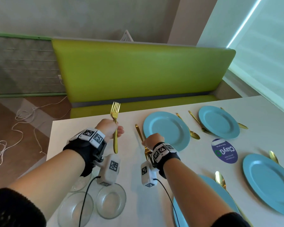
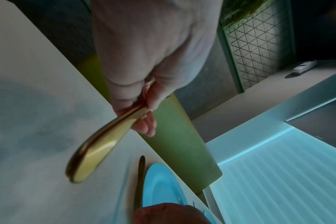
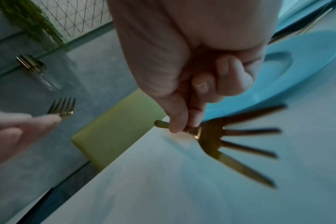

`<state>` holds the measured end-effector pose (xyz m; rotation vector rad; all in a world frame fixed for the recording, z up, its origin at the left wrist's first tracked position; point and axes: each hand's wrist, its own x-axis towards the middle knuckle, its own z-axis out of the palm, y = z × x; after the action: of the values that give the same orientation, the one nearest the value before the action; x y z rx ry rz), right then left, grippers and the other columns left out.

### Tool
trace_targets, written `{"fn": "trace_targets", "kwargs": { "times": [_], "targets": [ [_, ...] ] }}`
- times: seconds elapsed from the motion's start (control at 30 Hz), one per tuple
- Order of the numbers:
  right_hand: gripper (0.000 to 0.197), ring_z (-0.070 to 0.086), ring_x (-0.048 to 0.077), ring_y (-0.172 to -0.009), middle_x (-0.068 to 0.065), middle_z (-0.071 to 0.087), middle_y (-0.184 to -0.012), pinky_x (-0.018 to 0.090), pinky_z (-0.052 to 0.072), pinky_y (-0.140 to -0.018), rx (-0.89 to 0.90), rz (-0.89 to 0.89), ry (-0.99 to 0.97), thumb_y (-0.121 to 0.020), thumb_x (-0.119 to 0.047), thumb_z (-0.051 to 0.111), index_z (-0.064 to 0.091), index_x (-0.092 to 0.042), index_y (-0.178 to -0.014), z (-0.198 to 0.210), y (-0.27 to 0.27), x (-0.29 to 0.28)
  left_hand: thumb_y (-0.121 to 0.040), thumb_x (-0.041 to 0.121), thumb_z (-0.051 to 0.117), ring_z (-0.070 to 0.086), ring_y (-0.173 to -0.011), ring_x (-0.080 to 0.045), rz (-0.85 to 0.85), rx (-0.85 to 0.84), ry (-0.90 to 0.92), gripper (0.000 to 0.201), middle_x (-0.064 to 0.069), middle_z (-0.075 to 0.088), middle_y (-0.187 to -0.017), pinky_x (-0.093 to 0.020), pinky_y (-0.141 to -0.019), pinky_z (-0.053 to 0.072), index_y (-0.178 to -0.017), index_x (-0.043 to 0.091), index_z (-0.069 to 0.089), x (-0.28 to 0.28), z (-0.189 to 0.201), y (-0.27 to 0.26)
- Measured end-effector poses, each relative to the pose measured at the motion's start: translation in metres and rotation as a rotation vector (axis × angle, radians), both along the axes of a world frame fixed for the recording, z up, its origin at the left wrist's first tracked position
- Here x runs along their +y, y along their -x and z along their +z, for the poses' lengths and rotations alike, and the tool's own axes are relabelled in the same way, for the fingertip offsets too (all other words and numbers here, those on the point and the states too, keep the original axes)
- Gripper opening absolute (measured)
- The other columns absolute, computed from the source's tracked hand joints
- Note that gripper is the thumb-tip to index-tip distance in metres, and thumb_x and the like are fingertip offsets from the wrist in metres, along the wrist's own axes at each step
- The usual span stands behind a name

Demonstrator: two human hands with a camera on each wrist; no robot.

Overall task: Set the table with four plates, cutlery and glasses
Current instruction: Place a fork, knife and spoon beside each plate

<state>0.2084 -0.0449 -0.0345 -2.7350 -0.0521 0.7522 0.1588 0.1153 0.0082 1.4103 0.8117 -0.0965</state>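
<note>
My left hand [image 1: 117, 130] grips a gold fork [image 1: 115, 112] by the handle, upright with its tines up, over the far left of the white table [image 1: 82, 128]; the left wrist view shows that fork's handle [image 2: 98, 150] in my curled fingers. My right hand [image 1: 146, 142] pinches a second gold fork [image 1: 138, 131] at its neck, low beside the left rim of a blue plate [image 1: 166, 130], tines toward me. In the right wrist view, the second fork's tines [image 3: 240, 136] stick out below my fingers [image 3: 201, 84]. Whether it touches the table, I cannot tell.
Three more blue plates [image 1: 219, 122] [image 1: 269, 182] [image 1: 203, 194] lie to the right with gold spoons [image 1: 189, 128] and a fork [image 1: 199, 123] beside them. Three clear glasses [image 1: 111, 200] stand near left. A purple round sticker [image 1: 224, 150] marks the table. A green bench [image 1: 138, 71] runs behind.
</note>
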Motion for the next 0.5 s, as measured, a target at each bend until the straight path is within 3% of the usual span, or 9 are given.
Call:
{"fn": "trace_targets", "kwargs": {
  "times": [0.07, 0.1, 0.17, 0.23, 0.27, 0.37, 0.5],
  "targets": [
    [0.038, 0.048, 0.013, -0.072, 0.007, 0.062, -0.115, 0.013, 0.032, -0.053, 0.033, 0.017, 0.018, -0.088, -0.018, 0.059, 0.057, -0.007, -0.125, -0.011, -0.002, 0.005, -0.099, 0.004, 0.038, 0.061, -0.050, -0.016, 0.007, -0.010, 0.022, 0.012, -0.011, 0.059, -0.072, -0.027, -0.061, 0.050, -0.101, -0.002, 0.049, 0.001, 0.000, 0.000],
    [0.037, 0.046, 0.014, -0.075, 0.005, 0.062, -0.111, 0.014, 0.030, -0.050, 0.026, -0.022, -0.008, -0.086, -0.018, 0.061, 0.059, -0.006, -0.121, -0.015, -0.004, 0.007, -0.099, 0.003, 0.038, 0.061, -0.048, -0.015, 0.012, -0.014, 0.026, 0.012, -0.011, 0.059, -0.071, -0.027, -0.060, 0.051, -0.099, -0.002, 0.049, 0.001, -0.001, -0.001],
    [0.016, 0.048, 0.017, -0.083, 0.002, 0.056, -0.084, 0.017, 0.028, -0.046, 0.013, -0.104, -0.023, -0.086, -0.018, 0.059, 0.064, -0.006, -0.096, -0.025, -0.007, 0.014, -0.099, 0.003, 0.038, 0.061, -0.051, -0.016, 0.020, -0.017, 0.035, 0.015, -0.012, 0.059, -0.072, -0.028, -0.062, 0.051, -0.093, -0.001, 0.051, 0.003, -0.001, -0.002],
    [0.023, 0.054, 0.021, -0.079, 0.000, 0.046, -0.063, 0.021, 0.027, -0.042, 0.012, -0.190, -0.026, -0.086, -0.018, 0.055, 0.049, -0.009, -0.065, -0.031, -0.009, 0.021, -0.099, 0.003, 0.038, 0.062, -0.043, -0.012, 0.022, -0.011, 0.039, 0.020, -0.011, 0.059, -0.072, -0.027, -0.061, 0.050, -0.083, 0.002, 0.050, 0.003, -0.002, -0.003],
    [0.027, 0.055, 0.022, -0.076, 0.000, 0.045, -0.061, 0.022, 0.029, -0.042, 0.000, -0.203, -0.029, -0.086, -0.017, 0.055, 0.045, -0.009, -0.062, -0.033, -0.009, 0.024, -0.099, 0.003, 0.038, 0.061, -0.037, -0.009, 0.024, -0.008, 0.038, 0.023, -0.011, 0.059, -0.071, -0.027, -0.060, 0.051, -0.079, 0.004, 0.049, 0.003, -0.003, -0.004],
    [0.013, 0.055, 0.024, -0.071, 0.001, 0.052, -0.067, 0.024, 0.042, -0.056, -0.010, -0.205, -0.012, -0.084, -0.014, 0.057, 0.051, -0.010, -0.073, -0.032, -0.009, 0.029, -0.099, 0.004, 0.038, 0.061, -0.041, -0.010, 0.028, -0.007, 0.040, 0.023, -0.010, 0.059, -0.071, -0.025, -0.058, 0.051, -0.079, 0.005, 0.049, 0.002, -0.004, -0.006],
    [0.003, 0.065, 0.028, -0.082, 0.005, 0.059, -0.077, 0.029, 0.052, -0.070, -0.037, -0.230, -0.060, -0.081, -0.014, 0.060, 0.060, -0.011, -0.081, -0.033, -0.013, 0.031, -0.099, 0.004, 0.039, 0.059, -0.048, -0.011, 0.030, -0.015, 0.048, 0.011, -0.009, 0.059, -0.070, -0.023, -0.055, 0.051, -0.100, 0.002, 0.049, -0.001, -0.003, -0.008]
  ]
}}
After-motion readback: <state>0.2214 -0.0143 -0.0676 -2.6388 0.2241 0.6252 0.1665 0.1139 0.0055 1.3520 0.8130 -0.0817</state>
